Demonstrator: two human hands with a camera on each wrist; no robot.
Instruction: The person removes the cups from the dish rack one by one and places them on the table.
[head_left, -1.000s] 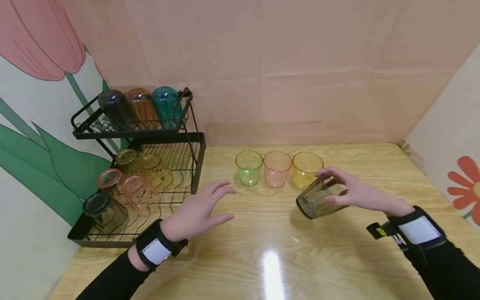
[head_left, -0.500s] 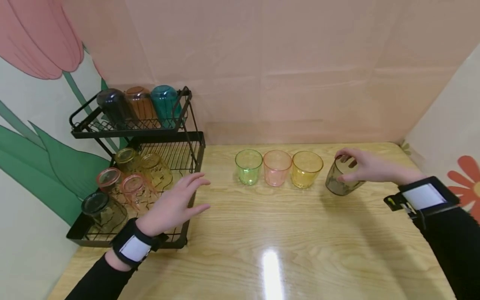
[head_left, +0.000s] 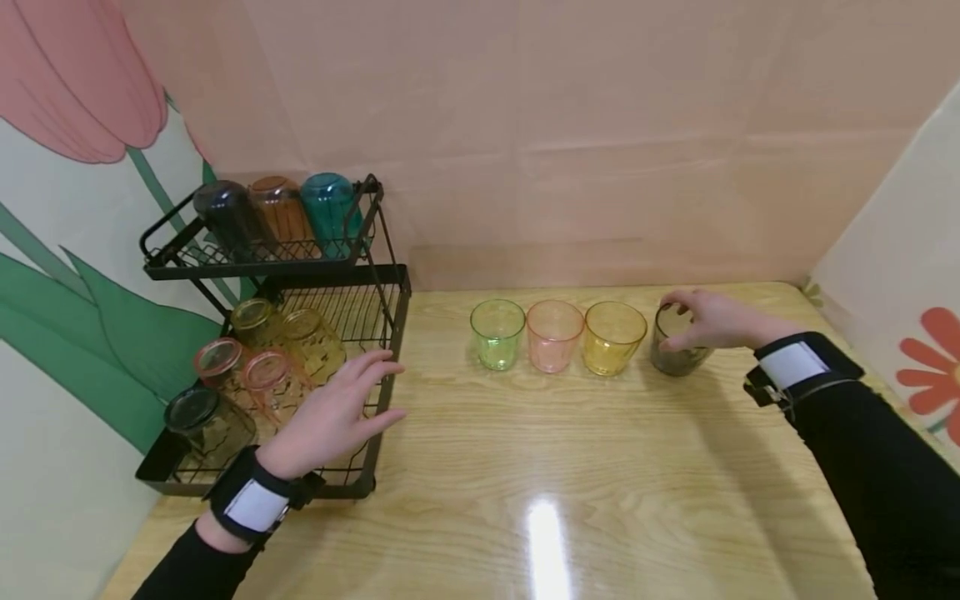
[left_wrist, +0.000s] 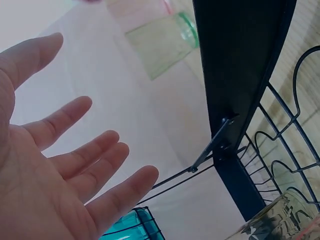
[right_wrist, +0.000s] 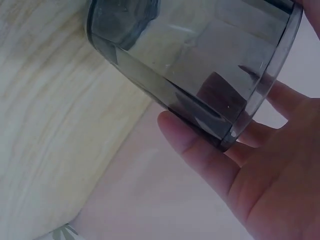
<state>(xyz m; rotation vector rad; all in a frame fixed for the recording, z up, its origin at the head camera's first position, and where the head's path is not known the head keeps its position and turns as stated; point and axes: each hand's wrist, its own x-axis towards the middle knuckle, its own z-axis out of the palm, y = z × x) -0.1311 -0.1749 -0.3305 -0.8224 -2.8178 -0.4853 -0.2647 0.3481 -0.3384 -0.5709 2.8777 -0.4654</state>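
The right grip (head_left: 712, 320) holds a smoky-grey glass tumbler (head_left: 677, 361) near its rim, just beside the yellow glass tumbler (head_left: 613, 340) on the wooden counter (head_left: 465, 475); leftward drift could knock them. The left grip (head_left: 327, 414) spreads wide.

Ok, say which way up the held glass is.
Mouth up: the right hand grips the grey glass by its rim, base below.

The right hand (head_left: 716, 321) hides part of the grey glass (head_left: 677, 358); the left wrist view's edge crops the teal glass (left_wrist: 131, 227).
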